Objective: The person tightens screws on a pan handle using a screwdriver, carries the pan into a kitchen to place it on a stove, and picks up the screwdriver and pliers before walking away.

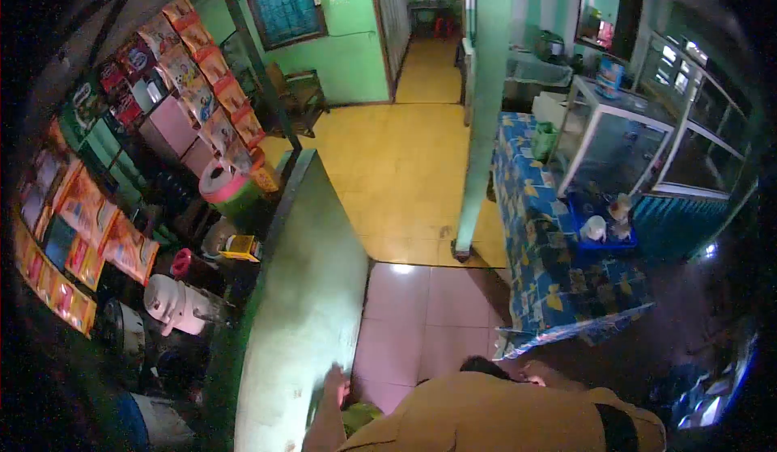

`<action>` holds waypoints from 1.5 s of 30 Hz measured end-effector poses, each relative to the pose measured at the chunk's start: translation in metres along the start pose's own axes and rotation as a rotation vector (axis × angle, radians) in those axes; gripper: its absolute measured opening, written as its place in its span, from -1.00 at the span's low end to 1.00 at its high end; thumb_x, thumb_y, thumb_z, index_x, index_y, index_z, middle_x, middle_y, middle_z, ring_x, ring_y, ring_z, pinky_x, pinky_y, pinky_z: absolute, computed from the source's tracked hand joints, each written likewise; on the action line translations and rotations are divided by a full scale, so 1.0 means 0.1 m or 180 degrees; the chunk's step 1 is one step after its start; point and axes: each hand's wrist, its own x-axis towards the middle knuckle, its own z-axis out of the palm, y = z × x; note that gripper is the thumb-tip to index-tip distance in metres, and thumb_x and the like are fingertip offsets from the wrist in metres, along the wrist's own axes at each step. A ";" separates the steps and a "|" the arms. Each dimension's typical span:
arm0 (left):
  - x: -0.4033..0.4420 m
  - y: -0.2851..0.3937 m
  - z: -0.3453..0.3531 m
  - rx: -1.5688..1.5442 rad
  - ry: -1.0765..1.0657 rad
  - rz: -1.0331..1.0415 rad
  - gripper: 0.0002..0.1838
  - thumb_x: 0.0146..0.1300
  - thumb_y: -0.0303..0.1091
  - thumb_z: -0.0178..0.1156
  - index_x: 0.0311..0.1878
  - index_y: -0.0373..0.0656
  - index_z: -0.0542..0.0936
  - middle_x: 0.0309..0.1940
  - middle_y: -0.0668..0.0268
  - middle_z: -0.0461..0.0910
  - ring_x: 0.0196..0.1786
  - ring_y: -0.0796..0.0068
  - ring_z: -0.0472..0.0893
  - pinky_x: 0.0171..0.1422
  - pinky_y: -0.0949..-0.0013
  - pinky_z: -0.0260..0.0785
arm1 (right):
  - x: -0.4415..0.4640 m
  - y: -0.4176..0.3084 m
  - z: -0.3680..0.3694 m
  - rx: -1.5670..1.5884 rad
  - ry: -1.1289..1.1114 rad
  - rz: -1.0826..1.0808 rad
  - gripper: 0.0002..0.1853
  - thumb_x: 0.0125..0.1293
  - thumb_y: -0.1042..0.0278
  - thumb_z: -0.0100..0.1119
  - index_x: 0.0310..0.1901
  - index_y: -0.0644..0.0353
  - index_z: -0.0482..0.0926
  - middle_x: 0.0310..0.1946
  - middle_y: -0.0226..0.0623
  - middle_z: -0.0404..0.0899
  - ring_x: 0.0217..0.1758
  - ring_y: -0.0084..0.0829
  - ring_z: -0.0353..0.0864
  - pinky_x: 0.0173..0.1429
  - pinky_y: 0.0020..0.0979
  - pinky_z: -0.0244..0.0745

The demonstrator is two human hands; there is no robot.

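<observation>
My left hand [336,382] hangs low beside the pale green half wall [303,306], its fingers loosely bent and apart. Nothing shows in it. At the lower right, my right hand [532,372] shows only in part past the brown shirt [502,415], near the front edge of a table with a blue patterned cloth [538,270]. Its fingers are dark and partly hidden, so I cannot make out whether they hold anything. A small dark shape [484,364] shows just past the shirt, its kind unclear.
Pink floor tiles [392,339] meet a yellow floor [388,177] ahead. A green post [479,128] stands by the table, which bears a glass display case [619,140] and a blue tray [579,209]. Hanging sachet packets [198,88] and a white container [174,302] are at left.
</observation>
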 end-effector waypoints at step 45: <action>6.66 8.50 1.19 -0.3460 0.0988 0.0351 -0.18 0.42 0.39 -0.18 0.53 0.01 0.19 0.53 0.09 0.18 0.52 -0.07 0.21 0.50 -0.20 0.11 | 7.79 -10.99 -0.43 -0.2970 -0.1377 -0.1240 -0.83 0.39 0.31 0.03 -0.27 0.17 0.57 -0.47 -0.29 0.58 -0.45 -0.30 0.59 -0.36 -0.19 0.55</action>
